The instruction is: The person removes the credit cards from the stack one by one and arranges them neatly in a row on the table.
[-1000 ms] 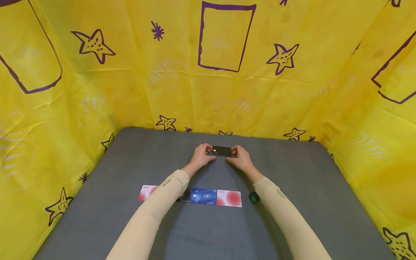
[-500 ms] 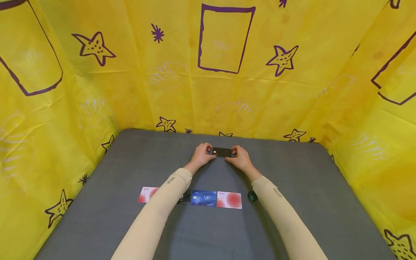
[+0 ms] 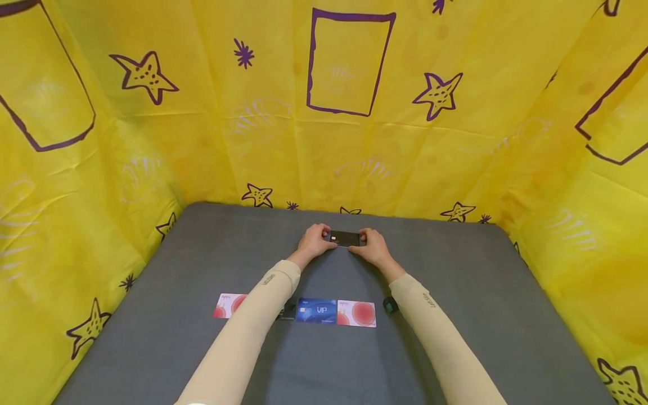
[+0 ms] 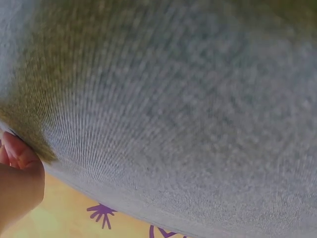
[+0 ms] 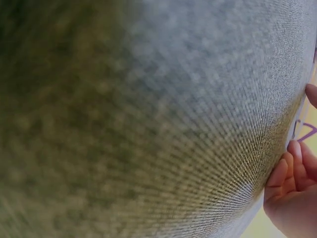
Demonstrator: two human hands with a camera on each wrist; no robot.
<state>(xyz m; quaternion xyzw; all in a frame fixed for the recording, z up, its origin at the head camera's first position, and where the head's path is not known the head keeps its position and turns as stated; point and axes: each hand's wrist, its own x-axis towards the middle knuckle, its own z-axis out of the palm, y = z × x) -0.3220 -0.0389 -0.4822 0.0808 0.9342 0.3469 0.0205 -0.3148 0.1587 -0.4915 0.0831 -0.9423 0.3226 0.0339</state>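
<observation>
A black card [image 3: 346, 239] with a small light chip lies lengthwise between both hands at the far part of the table in the head view. My left hand [image 3: 313, 241] pinches its left end, thumb at the near edge and fingers at the far edge. At the opposite end, my right hand [image 3: 376, 246] has the same kind of hold. Whether the card touches the table cannot be told. The left wrist view catches only part of the left hand [image 4: 22, 181] at its edge. Curled fingers of the right hand [image 5: 292, 193] appear at the border of the right wrist view.
Nearer me lies a row: a pink-and-white card [image 3: 229, 305], a dark card [image 3: 288, 311] partly under the left sleeve, a blue VIP card [image 3: 316, 310] and another pink-and-white card [image 3: 356, 313]. A small dark round object [image 3: 390, 305] sits beside the right sleeve. Yellow cloth [image 3: 273, 152] encloses the grey table [image 3: 455, 281].
Both hands keep hold of the black card, and its lettering has become harder to read. The right thumb has shifted slightly inward along the near edge. The row of cards stays put.
</observation>
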